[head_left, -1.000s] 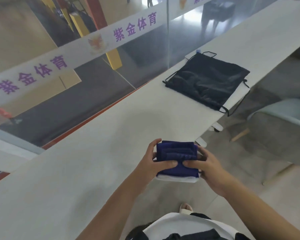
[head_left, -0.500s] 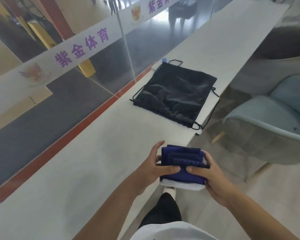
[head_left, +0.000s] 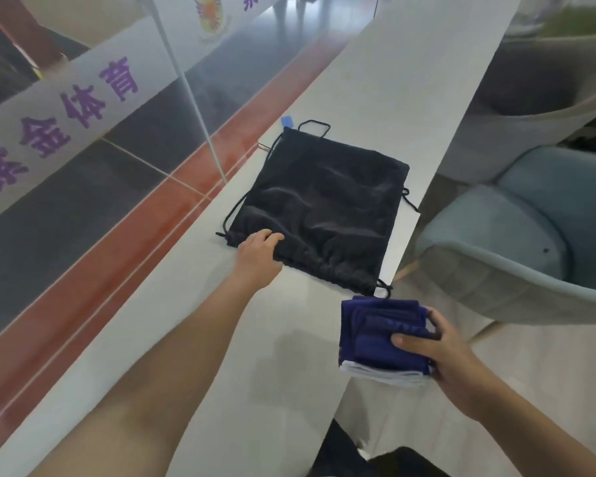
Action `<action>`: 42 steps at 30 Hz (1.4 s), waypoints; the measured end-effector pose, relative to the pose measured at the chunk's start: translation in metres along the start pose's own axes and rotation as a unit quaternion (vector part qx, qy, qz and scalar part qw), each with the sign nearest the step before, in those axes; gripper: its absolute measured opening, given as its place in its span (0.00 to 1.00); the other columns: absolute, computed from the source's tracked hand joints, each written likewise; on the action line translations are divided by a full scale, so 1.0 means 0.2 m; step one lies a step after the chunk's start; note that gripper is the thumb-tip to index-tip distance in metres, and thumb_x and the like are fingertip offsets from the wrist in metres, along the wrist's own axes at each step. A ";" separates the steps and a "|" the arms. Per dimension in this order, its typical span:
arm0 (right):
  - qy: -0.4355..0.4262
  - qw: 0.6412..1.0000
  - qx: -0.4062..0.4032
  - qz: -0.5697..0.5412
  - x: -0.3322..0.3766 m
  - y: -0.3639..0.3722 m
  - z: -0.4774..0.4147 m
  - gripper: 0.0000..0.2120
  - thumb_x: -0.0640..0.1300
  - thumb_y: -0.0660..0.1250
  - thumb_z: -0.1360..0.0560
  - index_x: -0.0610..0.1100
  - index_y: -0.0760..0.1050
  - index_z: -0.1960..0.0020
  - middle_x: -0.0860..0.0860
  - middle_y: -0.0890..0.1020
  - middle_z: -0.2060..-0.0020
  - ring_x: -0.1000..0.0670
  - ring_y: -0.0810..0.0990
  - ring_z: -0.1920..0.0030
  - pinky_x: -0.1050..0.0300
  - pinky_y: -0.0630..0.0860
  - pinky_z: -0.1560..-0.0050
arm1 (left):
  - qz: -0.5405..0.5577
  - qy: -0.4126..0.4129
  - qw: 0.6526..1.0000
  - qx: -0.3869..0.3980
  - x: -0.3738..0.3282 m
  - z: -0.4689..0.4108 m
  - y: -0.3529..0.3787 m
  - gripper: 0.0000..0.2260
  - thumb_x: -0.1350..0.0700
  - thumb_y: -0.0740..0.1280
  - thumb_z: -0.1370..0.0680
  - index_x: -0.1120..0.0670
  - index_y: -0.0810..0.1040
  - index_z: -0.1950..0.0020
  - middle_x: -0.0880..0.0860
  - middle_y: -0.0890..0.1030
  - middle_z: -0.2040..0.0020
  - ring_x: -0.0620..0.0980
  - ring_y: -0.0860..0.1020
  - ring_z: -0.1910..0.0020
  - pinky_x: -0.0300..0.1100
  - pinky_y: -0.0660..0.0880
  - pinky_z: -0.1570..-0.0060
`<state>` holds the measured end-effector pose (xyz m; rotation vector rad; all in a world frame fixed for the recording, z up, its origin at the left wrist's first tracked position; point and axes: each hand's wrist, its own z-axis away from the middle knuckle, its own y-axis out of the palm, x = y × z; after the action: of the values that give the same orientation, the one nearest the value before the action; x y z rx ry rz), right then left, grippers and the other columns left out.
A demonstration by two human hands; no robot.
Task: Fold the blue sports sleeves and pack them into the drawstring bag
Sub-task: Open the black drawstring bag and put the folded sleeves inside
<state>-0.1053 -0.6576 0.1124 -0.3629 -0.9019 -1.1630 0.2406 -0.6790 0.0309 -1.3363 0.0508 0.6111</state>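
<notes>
The folded blue sports sleeves (head_left: 379,333) form a compact navy bundle with a white edge underneath. My right hand (head_left: 437,356) grips the bundle from its right side, thumb on top, at the near right edge of the long white counter (head_left: 172,339). The black drawstring bag (head_left: 324,208) lies flat on the counter further ahead, its gathered mouth facing me. My left hand (head_left: 257,254) rests on the left end of the bag's mouth, fingers curled onto the fabric; whether it pinches the cloth is unclear.
A glass wall with a white banner of purple characters (head_left: 59,122) runs along the counter's left side. Pale blue-grey armchairs (head_left: 516,249) stand to the right of the counter. A small blue tag (head_left: 287,121) lies beyond the bag.
My left hand let go of the sleeves and reached forward onto the bag's mouth. My right hand alone now holds the bundle, and the bag appears closer.
</notes>
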 end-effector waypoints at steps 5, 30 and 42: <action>0.020 1.000 -0.006 -0.001 -0.02 0.00 -0.04 0.50 0.50 0.87 0.60 0.48 0.75 0.39 0.46 0.87 0.50 0.43 0.87 0.52 0.54 0.82 0.62 | -0.120 0.031 0.991 0.048 0.04 -0.23 0.03 0.28 0.52 0.70 0.22 0.48 0.65 0.24 0.53 0.67 0.24 0.56 0.64 0.24 0.52 0.59 0.25; 0.007 0.997 -0.016 -0.070 0.02 -0.41 0.05 0.45 0.47 0.84 0.52 0.49 0.73 0.36 0.42 0.83 0.43 0.42 0.86 0.50 0.49 0.83 0.57 | 0.151 0.058 0.979 -0.121 -0.71 0.22 -0.15 0.11 0.56 0.65 0.18 0.51 0.78 0.36 0.52 0.83 0.42 0.50 0.81 0.45 0.40 0.75 0.41; -0.048 0.969 -0.024 -0.242 0.21 -0.16 -0.06 0.30 0.38 0.77 0.34 0.40 0.74 0.34 0.40 0.84 0.43 0.37 0.85 0.46 0.38 0.81 0.44 | 0.196 0.069 0.969 -0.137 -0.96 0.31 -0.30 0.09 0.56 0.66 0.20 0.51 0.81 0.41 0.50 0.84 0.52 0.48 0.82 0.52 0.47 0.80 0.46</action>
<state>-0.1251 -0.7043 0.1320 -0.2434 -1.0834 -1.6272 0.0862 -0.7021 0.1721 -1.6525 0.3627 0.8792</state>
